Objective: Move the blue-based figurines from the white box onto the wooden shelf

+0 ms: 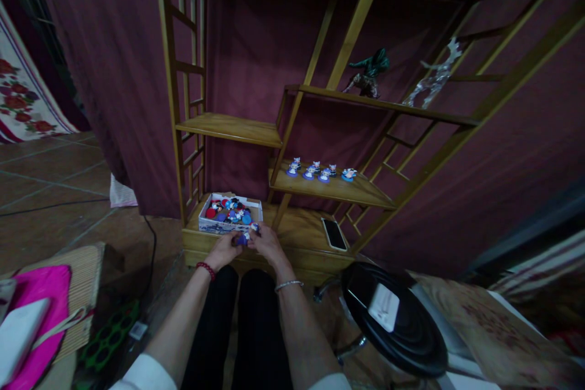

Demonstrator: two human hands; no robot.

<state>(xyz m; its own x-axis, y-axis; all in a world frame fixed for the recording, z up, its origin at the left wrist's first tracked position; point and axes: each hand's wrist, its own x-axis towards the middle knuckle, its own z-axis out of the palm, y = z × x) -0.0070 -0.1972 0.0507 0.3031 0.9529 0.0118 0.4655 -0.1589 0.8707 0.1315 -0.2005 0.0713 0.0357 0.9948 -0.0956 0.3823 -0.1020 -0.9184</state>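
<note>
Box (219, 228): rectangular, open-topped, with a printed front wall, resting on the wooden bottom shelf (295, 228). Contents: a jumble of small pieces (233, 216) with red, blue and purple round bases, lying at various angles.

Figure (242, 239): located just in front of the box's near wall, between the left hand (223, 250) and the right hand (268, 244). Grip: fingertips of both hands closed on it; whether it is one piece or two cannot be told. Its purple end points toward the left hand, its white part toward the right; the long axis slants up rightward.

Middle shelf (361, 193): wood-grained, bearing seven upright figurines (309, 172). A flat, dark-faced phone (334, 234) lies below.
</note>
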